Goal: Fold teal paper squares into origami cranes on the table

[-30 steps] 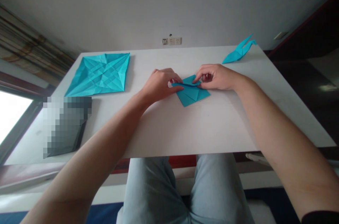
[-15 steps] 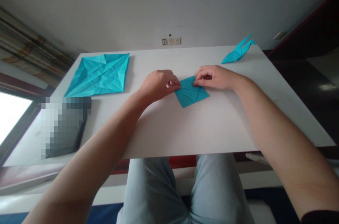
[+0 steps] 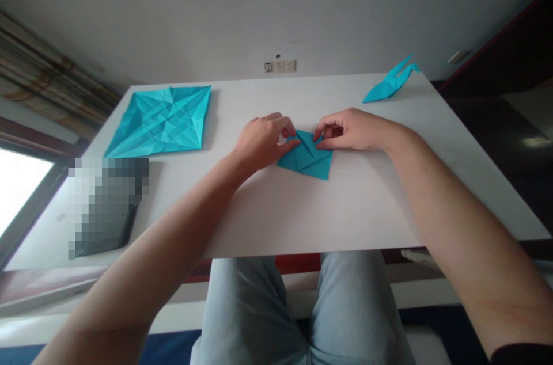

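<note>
A small folded square of blue origami paper (image 3: 317, 167) lies near the middle of the table, with crease lines and flaps on its upper face. My left hand (image 3: 268, 139) pinches its upper left edge between thumb and forefinger. At its upper right edge, my right hand (image 3: 345, 130) has thumb and fingers closed on the paper. Parts of the paper's far corners are hidden behind my fingertips.
On the white table (image 3: 268, 221), a creased, opened-out blue sheet (image 3: 162, 120) lies at the far left. A folded paper crane (image 3: 389, 86) stands at the far right. A dark, pixelated object (image 3: 106, 209) is at the near left. Wall sockets (image 3: 280, 67) are behind.
The folded paper has been turned, so a different corner now points toward me. My left hand has shifted slightly right, and a slit between flaps shows near its thumb.
</note>
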`<state>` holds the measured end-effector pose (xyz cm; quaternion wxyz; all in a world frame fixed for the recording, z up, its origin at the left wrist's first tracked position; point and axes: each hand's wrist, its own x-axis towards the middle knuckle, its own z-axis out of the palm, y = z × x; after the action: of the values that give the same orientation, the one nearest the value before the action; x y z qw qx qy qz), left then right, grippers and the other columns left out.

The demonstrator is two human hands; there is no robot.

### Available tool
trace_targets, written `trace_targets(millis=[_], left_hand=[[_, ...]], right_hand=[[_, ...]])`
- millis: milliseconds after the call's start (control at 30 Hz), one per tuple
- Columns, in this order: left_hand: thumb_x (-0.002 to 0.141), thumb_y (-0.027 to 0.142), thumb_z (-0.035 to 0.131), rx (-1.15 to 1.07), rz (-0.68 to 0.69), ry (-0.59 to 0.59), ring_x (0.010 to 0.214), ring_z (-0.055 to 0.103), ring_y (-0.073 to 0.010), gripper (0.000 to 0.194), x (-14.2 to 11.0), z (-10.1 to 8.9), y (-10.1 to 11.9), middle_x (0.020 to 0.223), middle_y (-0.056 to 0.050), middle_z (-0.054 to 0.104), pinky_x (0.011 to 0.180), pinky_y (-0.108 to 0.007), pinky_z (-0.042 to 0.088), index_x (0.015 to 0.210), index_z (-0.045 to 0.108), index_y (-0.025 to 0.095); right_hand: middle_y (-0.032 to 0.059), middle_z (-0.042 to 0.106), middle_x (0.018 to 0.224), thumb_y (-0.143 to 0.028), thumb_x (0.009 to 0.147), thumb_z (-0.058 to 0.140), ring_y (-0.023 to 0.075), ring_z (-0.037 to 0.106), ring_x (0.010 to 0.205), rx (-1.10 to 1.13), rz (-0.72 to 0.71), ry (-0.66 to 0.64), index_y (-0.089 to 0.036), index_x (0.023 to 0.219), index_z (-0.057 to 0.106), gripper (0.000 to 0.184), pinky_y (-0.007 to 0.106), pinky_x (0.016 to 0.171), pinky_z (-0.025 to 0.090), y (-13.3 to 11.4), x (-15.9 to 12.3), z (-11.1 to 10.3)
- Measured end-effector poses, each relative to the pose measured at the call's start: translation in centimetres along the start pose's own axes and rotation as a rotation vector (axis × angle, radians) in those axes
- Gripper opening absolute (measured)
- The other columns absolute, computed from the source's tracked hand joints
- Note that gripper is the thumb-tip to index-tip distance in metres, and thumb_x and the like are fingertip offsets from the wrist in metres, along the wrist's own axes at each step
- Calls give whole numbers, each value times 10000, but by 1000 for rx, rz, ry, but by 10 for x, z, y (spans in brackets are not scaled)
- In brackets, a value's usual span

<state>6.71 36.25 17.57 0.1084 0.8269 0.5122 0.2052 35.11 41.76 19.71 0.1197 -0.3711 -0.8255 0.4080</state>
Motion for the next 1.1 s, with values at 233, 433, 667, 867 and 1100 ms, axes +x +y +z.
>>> trace_targets(millis=[233, 433, 667, 867, 1100], left_hand=[[960, 616, 907, 56, 64, -139, 1089, 753, -327, 423, -4, -8, 4, 1186, -120, 773, 1089, -500, 519, 1045, 789, 219], [947, 603, 924, 43, 38, -207, 1329, 687, -378, 508, -5, -14, -3, 1369, -144, 700, 1204, -552, 467, 1234, 736, 228], [1014, 498, 869, 52, -23, -255, 1436, 615, -409, 451, -5, -16, -5, 1518, -152, 605, 1279, -628, 447, 1364, 716, 259], [1112, 446, 733, 65, 0, -203, 1422, 625, -404, 362, -7, -10, -3, 1505, -165, 619, 1280, -647, 447, 1406, 686, 241], [1120, 534, 716, 89, 0, -141, 1414, 639, -421, 555, -10, -3, 9, 1516, -205, 641, 1260, -644, 470, 1559, 622, 207]], right_hand=[[74, 766, 1023, -524, 902, 908, 262, 652, 890, -167, -116, 16, -300, 1250, 958, 417, 432, 865, 501, 2, 2, 1], [109, 719, 1223, -600, 986, 829, 389, 676, 1210, -413, -103, 32, -426, 1450, 900, 501, 667, 1271, 391, 5, 1, 3], [108, 692, 1202, -574, 1019, 816, 325, 683, 1057, -395, -141, 27, -399, 1413, 919, 443, 550, 1108, 535, 2, -2, 5], [103, 683, 1179, -520, 1015, 812, 295, 693, 1013, -329, -189, 46, -340, 1331, 945, 387, 480, 990, 565, 2, -1, 6], [108, 676, 1266, -583, 884, 951, 363, 686, 1216, -262, -205, 14, -355, 1236, 958, 419, 554, 1158, 572, 6, 0, 4]])
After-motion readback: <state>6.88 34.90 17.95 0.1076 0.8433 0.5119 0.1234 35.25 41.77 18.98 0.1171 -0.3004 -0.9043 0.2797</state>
